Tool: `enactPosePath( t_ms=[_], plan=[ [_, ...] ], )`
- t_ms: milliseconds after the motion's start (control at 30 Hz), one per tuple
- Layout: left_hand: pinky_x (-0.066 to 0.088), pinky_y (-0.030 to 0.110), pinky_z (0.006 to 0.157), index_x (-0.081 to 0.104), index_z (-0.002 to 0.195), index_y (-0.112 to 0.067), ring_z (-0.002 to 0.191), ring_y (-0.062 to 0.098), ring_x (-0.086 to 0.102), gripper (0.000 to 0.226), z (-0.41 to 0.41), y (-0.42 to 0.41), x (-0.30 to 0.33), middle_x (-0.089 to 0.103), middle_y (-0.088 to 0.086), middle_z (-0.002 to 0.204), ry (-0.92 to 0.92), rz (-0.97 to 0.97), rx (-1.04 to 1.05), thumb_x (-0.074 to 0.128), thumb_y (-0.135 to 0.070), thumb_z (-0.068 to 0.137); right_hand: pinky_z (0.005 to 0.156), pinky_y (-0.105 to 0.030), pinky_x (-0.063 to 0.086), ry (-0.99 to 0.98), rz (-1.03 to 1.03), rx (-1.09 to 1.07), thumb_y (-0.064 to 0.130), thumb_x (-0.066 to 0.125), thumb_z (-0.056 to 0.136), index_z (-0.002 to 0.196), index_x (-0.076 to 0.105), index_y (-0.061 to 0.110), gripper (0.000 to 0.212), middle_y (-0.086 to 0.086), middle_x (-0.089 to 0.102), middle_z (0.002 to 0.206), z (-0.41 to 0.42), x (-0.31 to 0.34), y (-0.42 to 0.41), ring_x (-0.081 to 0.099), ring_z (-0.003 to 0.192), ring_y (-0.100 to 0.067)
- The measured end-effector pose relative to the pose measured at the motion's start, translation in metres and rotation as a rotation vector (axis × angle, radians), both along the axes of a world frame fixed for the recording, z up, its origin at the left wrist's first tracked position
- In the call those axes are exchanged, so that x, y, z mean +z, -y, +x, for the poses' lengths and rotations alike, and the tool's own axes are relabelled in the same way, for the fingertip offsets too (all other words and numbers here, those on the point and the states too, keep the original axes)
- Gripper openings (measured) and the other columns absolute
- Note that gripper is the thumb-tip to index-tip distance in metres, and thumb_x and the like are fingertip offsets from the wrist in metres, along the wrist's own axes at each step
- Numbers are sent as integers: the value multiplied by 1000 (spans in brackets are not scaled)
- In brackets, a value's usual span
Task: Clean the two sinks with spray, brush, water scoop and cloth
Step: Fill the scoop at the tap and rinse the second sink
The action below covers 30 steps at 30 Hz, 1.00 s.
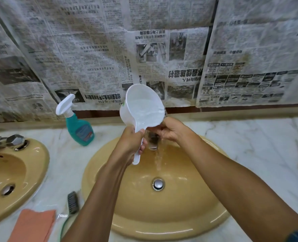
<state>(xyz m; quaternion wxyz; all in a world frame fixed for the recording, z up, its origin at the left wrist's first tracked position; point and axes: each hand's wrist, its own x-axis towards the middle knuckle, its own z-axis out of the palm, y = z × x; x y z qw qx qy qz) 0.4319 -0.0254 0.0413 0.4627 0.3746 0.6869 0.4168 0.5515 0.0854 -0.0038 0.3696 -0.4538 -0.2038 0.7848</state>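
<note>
Two sinks were to be cleaned, and the work stood at the rinse of the right-hand sink [162, 215]. Over its back rim the white water scoop [142, 107] was tipped toward the right, and a thin stream of water [158, 158] ran from its lip down past the faucet [152, 142] into the bowl. The left hand [130, 145] gripped the scoop's handle with its fingers curled round it. The right hand [169, 131] lay under the lip over the faucet, fingers bent in the flow; whether it held anything or only rubbed the fitting could not be told. The bowl shone wet around its metal drain [158, 184], with no foam to be seen, so this sink seemed past spraying and brushing, and most likely only wiping was left.

On the marble tabletop [258, 145] between the sinks, the brush [72, 202] lay near the front edge just beside the folded orange cloth [34, 226], which looked unused. The teal spray bottle [79, 126] stood upright farther back, by the wall. The left-hand sink [22, 172] sat partly out of view with its tap [15, 139]; its bowl looked glossy, but whether it had been cleaned could not be judged. Old newspaper [144, 49] covered the wall behind.
</note>
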Motion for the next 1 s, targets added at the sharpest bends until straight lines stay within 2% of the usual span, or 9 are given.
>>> enactPosePath(
  t_ms=[133, 200, 367, 500, 600, 733, 800, 900, 1000],
  plan=[
    [30, 20, 39, 49, 114, 0, 40, 11, 39, 19, 22, -4, -1, 49, 9, 61, -5, 9, -77, 41, -14, 105, 93, -47, 55, 18, 15, -5, -6, 59, 90, 103, 70, -4, 17, -26, 71, 103, 29, 5, 1, 71, 95, -37],
    [30, 20, 39, 49, 113, 1, 40, 11, 39, 18, 32, -5, -2, 49, 9, 60, 0, 11, -107, 42, -14, 105, 87, -48, 58, 56, 47, -15, -4, 58, 92, 107, 70, -2, 19, -24, 72, 103, 42, 6, 3, 71, 93, -36],
    [32, 20, 37, 51, 112, -2, 38, 10, 40, 16, 58, 0, -5, 51, 10, 61, -19, 10, -185, 42, -14, 105, 77, -46, 60, 122, 92, -86, -8, 53, 92, 99, 69, 2, 20, -20, 73, 94, 79, 9, 18, 71, 88, -32],
    [31, 18, 37, 50, 115, -1, 38, 11, 39, 17, 78, 8, -7, 49, 11, 63, 10, -6, -243, 42, -13, 105, 67, -48, 61, 149, 54, -200, -16, 41, 90, 98, 66, -3, 30, -23, 71, 92, 111, 8, 37, 68, 94, -38],
    [30, 19, 36, 48, 116, -4, 37, 10, 39, 15, 88, 15, -8, 48, 10, 63, 22, -9, -297, 41, -13, 106, 66, -51, 60, 153, 34, -230, -19, 33, 89, 93, 64, -5, 34, -22, 71, 83, 128, 8, 53, 69, 85, -37],
    [29, 18, 39, 48, 107, -11, 41, 12, 37, 8, 103, 36, -7, 47, 9, 63, 38, -20, -389, 40, -13, 106, 60, -53, 59, 109, 4, -314, -23, 26, 86, 103, 59, -9, 40, -28, 65, 98, 148, 9, 83, 64, 94, -41],
    [30, 18, 40, 49, 111, -8, 42, 11, 38, 11, 108, 47, -9, 47, 9, 64, 55, -40, -426, 40, -14, 106, 66, -55, 59, 106, -6, -357, -24, 27, 84, 111, 58, -9, 43, -28, 64, 103, 156, 7, 99, 62, 99, -42],
    [29, 19, 39, 49, 115, -2, 41, 10, 38, 16, 114, 63, -15, 45, 8, 63, 164, -97, -442, 40, -12, 106, 80, -63, 54, 111, -23, -446, -13, 36, 83, 129, 51, -6, 50, -26, 61, 114, 168, 4, 123, 59, 104, -45],
    [29, 18, 36, 47, 117, 1, 36, 8, 37, 17, 121, 77, -20, 44, 9, 63, 241, -130, -449, 40, -10, 106, 95, -68, 42, 100, -32, -448, 22, 41, 92, 133, 46, 0, 47, -23, 56, 122, 178, 5, 149, 55, 112, -48]
  ],
)
